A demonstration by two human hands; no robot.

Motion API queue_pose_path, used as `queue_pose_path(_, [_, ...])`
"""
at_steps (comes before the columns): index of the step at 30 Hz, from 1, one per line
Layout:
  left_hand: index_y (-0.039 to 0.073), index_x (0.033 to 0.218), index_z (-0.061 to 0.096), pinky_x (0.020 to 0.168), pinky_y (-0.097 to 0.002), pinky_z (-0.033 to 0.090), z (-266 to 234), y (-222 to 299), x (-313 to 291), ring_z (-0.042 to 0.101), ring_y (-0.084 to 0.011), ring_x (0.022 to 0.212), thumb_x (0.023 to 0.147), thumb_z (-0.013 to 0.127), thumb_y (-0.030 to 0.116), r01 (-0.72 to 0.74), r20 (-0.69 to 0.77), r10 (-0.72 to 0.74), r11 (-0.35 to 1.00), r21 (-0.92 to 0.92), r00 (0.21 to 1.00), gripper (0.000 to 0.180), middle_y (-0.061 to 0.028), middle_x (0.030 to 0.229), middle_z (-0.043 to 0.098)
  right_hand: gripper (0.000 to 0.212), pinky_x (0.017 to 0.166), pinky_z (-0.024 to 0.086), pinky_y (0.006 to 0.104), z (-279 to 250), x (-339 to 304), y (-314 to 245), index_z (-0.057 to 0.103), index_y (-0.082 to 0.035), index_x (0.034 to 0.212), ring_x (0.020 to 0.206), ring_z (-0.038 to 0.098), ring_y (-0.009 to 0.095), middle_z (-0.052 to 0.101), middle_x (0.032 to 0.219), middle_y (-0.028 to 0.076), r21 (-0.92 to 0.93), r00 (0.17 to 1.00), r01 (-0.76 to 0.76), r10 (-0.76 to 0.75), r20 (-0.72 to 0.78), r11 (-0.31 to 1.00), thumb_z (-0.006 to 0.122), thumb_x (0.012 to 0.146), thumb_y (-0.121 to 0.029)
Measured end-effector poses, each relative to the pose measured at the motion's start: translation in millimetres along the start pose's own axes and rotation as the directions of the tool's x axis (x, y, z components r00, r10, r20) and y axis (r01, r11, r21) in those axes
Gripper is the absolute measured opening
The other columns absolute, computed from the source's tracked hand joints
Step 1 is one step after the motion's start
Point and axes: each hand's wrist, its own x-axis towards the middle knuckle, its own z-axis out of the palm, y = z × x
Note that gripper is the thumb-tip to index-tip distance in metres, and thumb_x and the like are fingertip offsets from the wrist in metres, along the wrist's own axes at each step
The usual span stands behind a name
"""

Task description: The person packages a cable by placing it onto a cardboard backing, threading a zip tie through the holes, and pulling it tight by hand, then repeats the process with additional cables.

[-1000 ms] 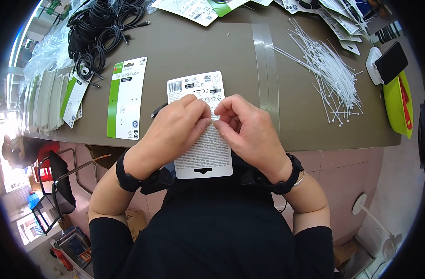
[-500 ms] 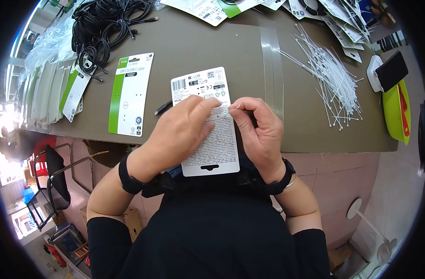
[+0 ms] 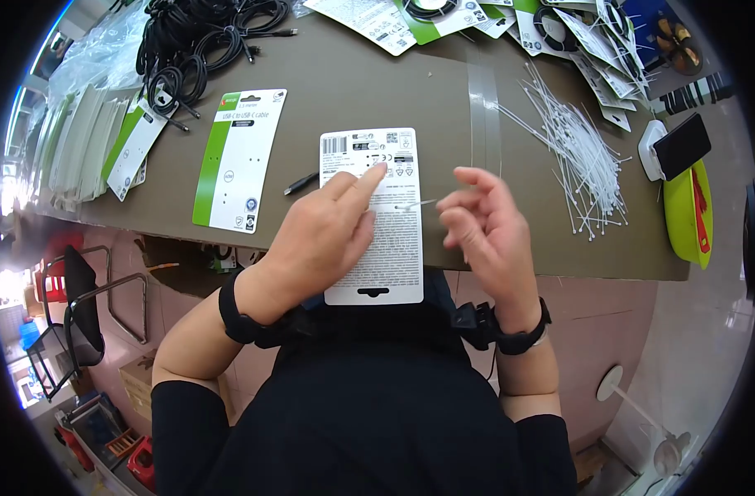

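My left hand grips a white cable packaging card, printed side up, its hang-hole end towards me past the table's front edge. The index finger points across the card; some fingers are hidden. A thin white cable tie sticks out from the card's middle. Close to its free end, my right hand is open with fingers bent and apart. A black cable plug lies beside the card's left edge; whatever lies under the card is hidden.
Left of my hands lies a green-and-white card, with a stack of cards beyond. Black cables heap at the back left. White cable ties pile on the right, near a phone on a stand and a yellow-green bin.
My right hand has moved away from the card to the right and its pinch has opened. The cable tie now shows sticking out. The left hand stays on the card.
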Motion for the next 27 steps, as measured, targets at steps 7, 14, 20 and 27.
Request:
queue_pose_path(7, [0.002,0.118,0.054,0.064,-0.0231,0.045,-22,-15,-9,0.051,-0.0088,0.072,0.094,0.054,0.01,0.01,-0.329,-0.49,0.569,-0.822,0.807,0.025,0.0,0.084,0.052,0.032,0.062,0.048,0.0224,20,5,-33,0.06,0.0,0.115,0.07,0.056,0.011,0.061,0.089,0.006,-0.282,0.916,0.398,-0.395,0.071,0.873,0.062,0.083,0.004])
queue_pose_path(14, [0.002,0.114,0.055,0.067,-0.0221,0.044,-57,-53,-32,0.051,-0.0082,0.073,0.093,0.059,0.015,0.186,-0.18,-0.511,0.585,-0.79,0.84,0.025,0.0,0.082,0.054,0.029,0.063,0.049,0.029,13,-3,-40,0.067,-0.002,0.1,0.068,0.056,0.021,0.058,0.086,0.007,-0.473,0.596,0.803,-0.472,0.65,0.363,0.071,0.072,0.003])
queue_pose_path(20, [-0.002,0.104,0.056,0.068,-0.0291,0.046,-39,-11,-14,0.057,-0.0194,0.075,0.085,0.065,0.013,0.503,0.211,-0.457,0.808,-0.308,0.864,0.026,-0.0098,0.083,0.056,0.032,0.07,0.051,0.0346,23,-4,-10,0.064,-0.001,0.103,0.078,0.059,0.024,0.06,0.091,0.01,-0.531,0.931,0.364,-0.299,0.208,0.766,0.074,0.074,-0.006])
queue_pose_path(27, [-0.004,0.107,0.056,0.081,-0.0402,0.047,-10,-14,-2,0.056,-0.0355,0.091,0.075,0.064,0.002,0.169,-0.025,-0.168,0.985,0.042,0.986,0.034,-0.0168,0.096,0.056,0.032,0.075,0.051,0.0361,49,9,13,0.062,0.0,0.107,0.085,0.063,0.029,0.062,0.103,0.015,-0.685,0.898,0.358,-0.436,0.065,0.635,0.072,0.077,-0.006])
